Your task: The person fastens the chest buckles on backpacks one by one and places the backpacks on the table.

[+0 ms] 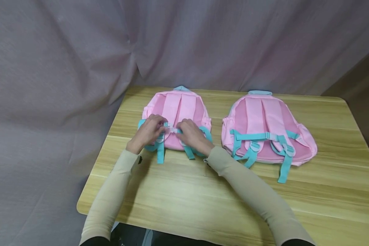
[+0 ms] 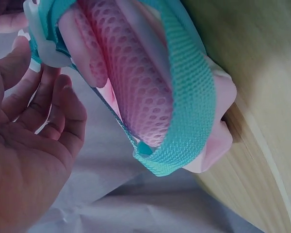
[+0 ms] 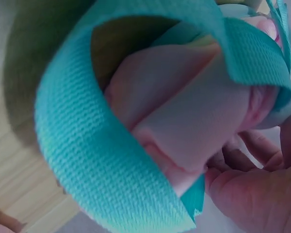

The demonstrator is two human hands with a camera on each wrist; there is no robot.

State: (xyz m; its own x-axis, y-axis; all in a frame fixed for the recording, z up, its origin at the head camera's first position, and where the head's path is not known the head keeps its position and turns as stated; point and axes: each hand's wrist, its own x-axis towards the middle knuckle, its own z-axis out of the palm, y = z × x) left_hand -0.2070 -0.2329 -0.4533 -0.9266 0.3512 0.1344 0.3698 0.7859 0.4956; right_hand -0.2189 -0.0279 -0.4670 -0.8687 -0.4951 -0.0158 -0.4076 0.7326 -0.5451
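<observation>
Two pink backpacks with teal straps lie back-side up on the wooden table [image 1: 184, 191]. On the left backpack [image 1: 176, 106], both hands meet at the white chest buckle [image 1: 171, 129]. My left hand [image 1: 148, 131] pinches the buckle's left half and my right hand [image 1: 191, 136] pinches its right half. In the left wrist view, the fingers [image 2: 48, 104] curl beside the white buckle piece [image 2: 47, 47] and a padded mesh strap [image 2: 140, 82]. A teal webbing loop [image 3: 87, 145] fills the right wrist view, with the fingers [image 3: 252, 184] beneath it.
The right backpack [image 1: 265, 131] lies untouched, its chest strap [image 1: 258, 136] fastened across. A grey-pink curtain [image 1: 80, 51] hangs behind and to the left of the table. Bare wood lies in front of the bags.
</observation>
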